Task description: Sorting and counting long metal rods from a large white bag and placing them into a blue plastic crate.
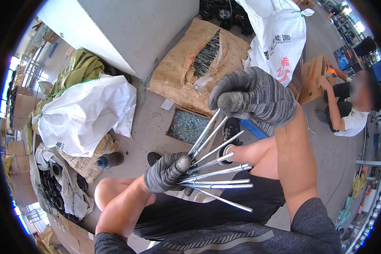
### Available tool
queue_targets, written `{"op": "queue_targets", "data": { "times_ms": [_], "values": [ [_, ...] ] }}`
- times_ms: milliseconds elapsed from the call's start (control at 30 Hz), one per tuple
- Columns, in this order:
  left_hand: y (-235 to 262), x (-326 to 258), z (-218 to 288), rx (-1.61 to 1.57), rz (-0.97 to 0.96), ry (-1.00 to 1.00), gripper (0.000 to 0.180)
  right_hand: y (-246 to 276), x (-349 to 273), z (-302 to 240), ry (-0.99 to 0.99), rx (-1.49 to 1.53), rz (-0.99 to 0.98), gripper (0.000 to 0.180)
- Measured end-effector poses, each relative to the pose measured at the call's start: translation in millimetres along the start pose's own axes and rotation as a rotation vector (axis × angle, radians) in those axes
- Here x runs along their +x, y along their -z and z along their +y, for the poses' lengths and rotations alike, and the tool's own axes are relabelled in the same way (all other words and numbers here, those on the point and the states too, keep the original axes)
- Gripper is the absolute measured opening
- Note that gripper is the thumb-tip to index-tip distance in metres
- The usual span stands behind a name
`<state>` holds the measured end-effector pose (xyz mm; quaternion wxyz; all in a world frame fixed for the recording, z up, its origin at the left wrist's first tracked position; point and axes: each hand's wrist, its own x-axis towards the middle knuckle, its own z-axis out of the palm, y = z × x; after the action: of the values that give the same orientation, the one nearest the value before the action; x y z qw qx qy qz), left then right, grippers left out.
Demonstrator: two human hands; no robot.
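Left gloved hand: fingers clamped around a fanned bundle of metal rods, held above the black shorts. Right gloved hand: fingers pinched on the upper ends of the topmost rods. A torn brown sack of slender metal pieces lies ahead, near a shallow tray.

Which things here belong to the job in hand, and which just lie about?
Likely in the job:
metal rods
left hand holding them
right hand at some tips
perhaps torn brown sack

Likely lying about:
white sack
dark bottle
green cloth
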<state>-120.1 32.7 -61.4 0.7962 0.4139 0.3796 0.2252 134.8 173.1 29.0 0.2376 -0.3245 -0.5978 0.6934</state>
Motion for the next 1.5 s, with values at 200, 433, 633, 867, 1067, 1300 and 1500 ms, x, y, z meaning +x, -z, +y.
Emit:
{"op": "queue_targets", "data": {
  "times_ms": [200,433,633,867,1067,1300,1500],
  "values": [
    [0.9,-0.4,-4.0,0.06,-0.024,-0.01,0.061,4.2,4.5,9.2,0.124,-0.195,-0.014,0.025],
    [1.6,-6.5,1.9,0.103,0.016,-0.103,0.061,-2.9,19.7,20.3,-0.093,0.4,0.302,0.035],
    [2.2,2.6,-4.0,0.038,0.347,-0.398,0.052,1.8,63.6,138.6,-0.424,0.308,0.238,0.034],
    [18.6,-15.6,34.2,0.016,0.526,-0.424,0.052,-12.2,93.6,221.7,-0.298,0.116,0.066,0.028],
    [28.3,-15.0,30.0,0.284,0.758,-0.578,0.069,-19.4,103.4,235.5,-0.619,0.125,-0.045,0.048],
    [25.5,-18.6,34.5,0.068,0.739,-0.574,0.066,-26.6,105.8,188.7,-0.423,-0.179,-0.172,0.047],
    [20.8,-16.2,30.0,-0.002,0.749,-0.55,0.065,-59.4,69.0,71.5,0.417,-0.403,-0.275,0.05]
  ]
}}
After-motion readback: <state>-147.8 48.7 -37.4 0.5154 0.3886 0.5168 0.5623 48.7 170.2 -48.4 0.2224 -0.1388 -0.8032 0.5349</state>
